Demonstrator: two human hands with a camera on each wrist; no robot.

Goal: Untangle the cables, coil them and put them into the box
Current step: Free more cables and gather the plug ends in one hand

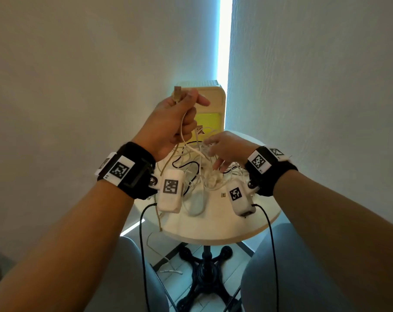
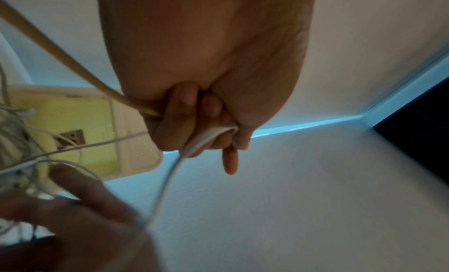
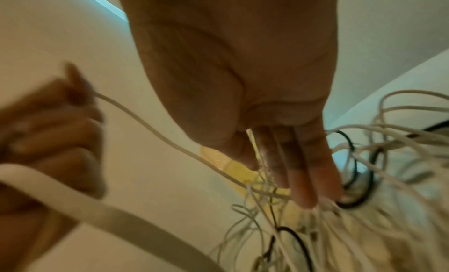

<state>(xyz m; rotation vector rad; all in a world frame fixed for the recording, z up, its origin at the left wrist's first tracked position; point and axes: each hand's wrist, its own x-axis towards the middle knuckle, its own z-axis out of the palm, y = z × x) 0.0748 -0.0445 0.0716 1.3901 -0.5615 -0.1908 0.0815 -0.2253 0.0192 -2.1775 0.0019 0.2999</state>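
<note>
My left hand is raised above the table and grips a beige cable. Its plug sticks up out of the fist. A white cable held in the same fist runs down into the tangle of white and black cables. The left wrist view shows the fist curled on the beige cable and the white cable. My right hand reaches into the tangle with straight fingers, gripping nothing. The cream box with a yellow-green inside stands behind the tangle.
The round white table stands on a black iron foot in a wall corner. The beige cable's tail hangs over the front left edge. A loose white cable lies on the floor. Black camera leads hang from both wrists.
</note>
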